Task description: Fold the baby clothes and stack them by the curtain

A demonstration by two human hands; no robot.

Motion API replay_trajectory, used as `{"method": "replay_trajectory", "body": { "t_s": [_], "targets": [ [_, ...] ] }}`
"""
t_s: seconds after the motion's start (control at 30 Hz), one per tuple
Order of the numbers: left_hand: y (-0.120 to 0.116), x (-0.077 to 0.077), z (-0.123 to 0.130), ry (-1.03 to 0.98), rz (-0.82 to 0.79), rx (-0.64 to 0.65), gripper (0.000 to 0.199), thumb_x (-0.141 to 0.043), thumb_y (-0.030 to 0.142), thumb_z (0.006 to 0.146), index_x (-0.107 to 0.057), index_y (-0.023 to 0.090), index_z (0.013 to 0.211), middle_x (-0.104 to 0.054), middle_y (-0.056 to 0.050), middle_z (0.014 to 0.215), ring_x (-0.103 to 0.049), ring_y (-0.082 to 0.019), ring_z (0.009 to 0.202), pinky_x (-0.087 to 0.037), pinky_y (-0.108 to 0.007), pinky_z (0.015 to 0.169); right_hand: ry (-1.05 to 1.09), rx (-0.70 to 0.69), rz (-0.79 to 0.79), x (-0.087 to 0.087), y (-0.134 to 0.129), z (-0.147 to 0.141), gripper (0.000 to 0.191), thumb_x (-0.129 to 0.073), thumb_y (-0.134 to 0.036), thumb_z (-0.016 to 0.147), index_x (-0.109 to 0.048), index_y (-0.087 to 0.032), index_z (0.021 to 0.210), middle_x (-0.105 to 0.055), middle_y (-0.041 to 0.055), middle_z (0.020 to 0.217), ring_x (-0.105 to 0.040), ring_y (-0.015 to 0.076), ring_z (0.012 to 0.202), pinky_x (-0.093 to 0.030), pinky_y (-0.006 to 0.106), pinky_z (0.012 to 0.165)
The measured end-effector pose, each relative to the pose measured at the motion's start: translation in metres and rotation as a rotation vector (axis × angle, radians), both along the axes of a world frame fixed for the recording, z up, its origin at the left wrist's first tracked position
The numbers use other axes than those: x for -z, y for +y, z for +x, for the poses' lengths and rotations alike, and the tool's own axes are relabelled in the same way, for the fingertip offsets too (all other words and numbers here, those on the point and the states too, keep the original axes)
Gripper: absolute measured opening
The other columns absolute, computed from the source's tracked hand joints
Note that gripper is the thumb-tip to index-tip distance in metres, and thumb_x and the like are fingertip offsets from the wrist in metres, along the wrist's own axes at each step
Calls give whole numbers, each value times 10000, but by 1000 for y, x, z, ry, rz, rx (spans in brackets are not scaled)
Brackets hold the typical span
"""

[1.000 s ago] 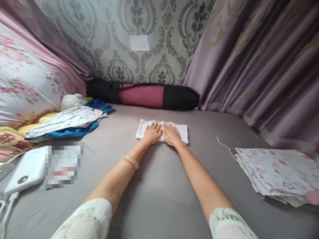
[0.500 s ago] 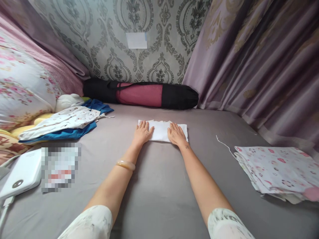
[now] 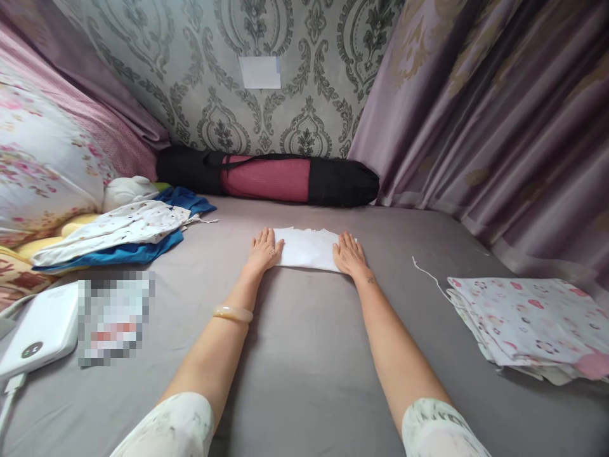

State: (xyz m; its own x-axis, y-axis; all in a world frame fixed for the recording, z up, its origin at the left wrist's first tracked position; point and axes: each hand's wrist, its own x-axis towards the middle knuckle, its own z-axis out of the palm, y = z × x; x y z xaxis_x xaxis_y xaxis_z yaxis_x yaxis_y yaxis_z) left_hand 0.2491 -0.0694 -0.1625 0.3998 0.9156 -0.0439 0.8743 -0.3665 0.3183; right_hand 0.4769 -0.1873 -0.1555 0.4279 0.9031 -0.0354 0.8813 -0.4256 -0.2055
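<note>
A folded white cloth lies flat on the grey sheet, a wide rectangle with a slightly uneven far edge. My left hand rests palm down over its left end, fingers pointing away from me. Over the right end lies my right hand, also palm down with its fingers extended. Both hands are flat and grip nothing; they cover the cloth's two ends.
A black and pink roll bag lies along the wall. Folded patterned cloth is at the right. Clothes, a white power bank with a cable and a blurred packet are at the left.
My hands have moved apart, the left one leftward and the right one rightward, out to the cloth's ends. More of the cloth's middle shows between them.
</note>
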Motion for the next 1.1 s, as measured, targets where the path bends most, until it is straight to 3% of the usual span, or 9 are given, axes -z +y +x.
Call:
{"method": "replay_trajectory", "body": {
  "t_s": [0.17, 0.27, 0.47, 0.73, 0.93, 1.1],
  "targets": [
    [-7, -9, 8, 15, 168, -4, 650, -210, 468, 987, -300, 101, 1516, -234, -134, 1600, -144, -281, 1494, -85, -495, 1205, -38, -9, 58, -15, -1, -10, 580, -187, -347, 1013, -265, -104, 1534, -177, 133, 1615, -106, 261, 1492, -42, 520, 1191],
    [-14, -12, 17, 30, 283, 75, 626, -193, 463, 997, -332, 130, 1508, -270, -116, 1592, -154, -263, 1494, -68, -469, 1212, -24, -37, 82, -21, -1, -19, 580, -169, -370, 1019, -240, -144, 1548, -166, 117, 1621, -91, 264, 1494, -56, 514, 1191],
    [-19, -6, 21, 80, 124, 151, 623, -198, 482, 1001, -345, 136, 1498, -287, -144, 1581, -183, -319, 1479, -152, -522, 1182, 5, -15, -15, -11, -1, -26, 583, -158, -397, 1022, -273, -159, 1541, -206, 101, 1614, -98, 281, 1491, -88, 503, 1190],
    [-16, -5, 19, 50, 145, 147, 589, -223, 478, 1001, -391, 162, 1468, -323, -144, 1565, -215, -315, 1471, -189, -522, 1170, 2, -11, -32, -13, -2, -25, 584, -144, -395, 1021, -264, -164, 1543, -197, 99, 1617, -99, 274, 1492, -93, 502, 1184],
    [-31, -14, 34, -21, 287, 191, 582, -240, 451, 1003, -412, 140, 1464, -329, -150, 1562, -204, -294, 1478, -104, -506, 1196, -21, -68, 73, -23, 1, -41, 569, -151, -382, 1019, -259, -190, 1544, -187, 102, 1620, -117, 262, 1490, -90, 513, 1177],
    [-40, -7, 43, 4, 155, 258, 587, -233, 471, 1004, -381, 174, 1489, -304, -128, 1577, -213, -317, 1473, -163, -533, 1174, 1, -103, 66, -14, 3, -52, 552, -181, -364, 1014, -323, -191, 1518, -239, 96, 1605, -184, 268, 1471, -108, 535, 1169]
  ]
}}
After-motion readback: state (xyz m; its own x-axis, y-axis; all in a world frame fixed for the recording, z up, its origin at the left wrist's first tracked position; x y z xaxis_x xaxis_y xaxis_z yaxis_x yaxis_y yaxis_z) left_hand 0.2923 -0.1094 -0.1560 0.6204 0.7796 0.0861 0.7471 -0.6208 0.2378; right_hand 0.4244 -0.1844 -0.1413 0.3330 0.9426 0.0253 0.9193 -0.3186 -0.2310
